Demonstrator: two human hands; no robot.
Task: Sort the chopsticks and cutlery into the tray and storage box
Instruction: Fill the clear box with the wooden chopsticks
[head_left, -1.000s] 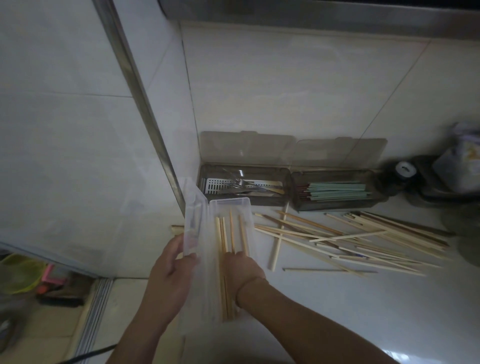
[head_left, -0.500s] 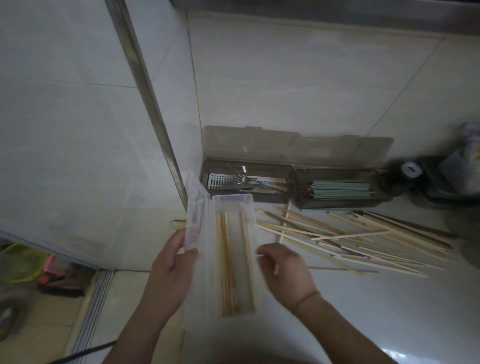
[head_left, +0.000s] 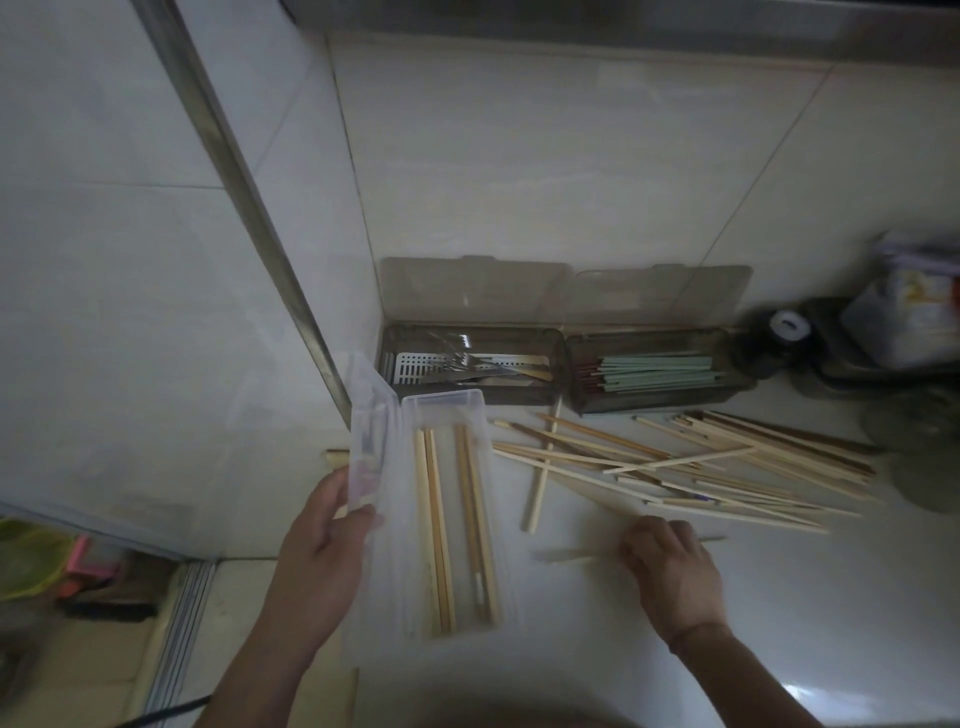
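Observation:
A clear plastic storage box (head_left: 442, 410) lies lengthwise on the counter with several wooden chopsticks (head_left: 452, 525) inside. My left hand (head_left: 324, 540) grips its raised lid (head_left: 370, 447) at the left side. My right hand (head_left: 670, 558) rests over a single wooden chopstick (head_left: 566, 555) on the counter, fingers curled on it. A loose pile of wooden chopsticks (head_left: 685, 462) spreads to the right. At the back, one smoky box (head_left: 470, 366) holds metal cutlery and another (head_left: 657, 374) holds green chopsticks.
The tiled wall and a metal corner strip (head_left: 249, 208) close off the left and back. Dark objects and a bag (head_left: 914, 322) crowd the back right corner. The counter edge drops to the floor at lower left.
My right hand left the clear box and moved right onto a lone chopstick on the counter. My left hand kept hold of the lid.

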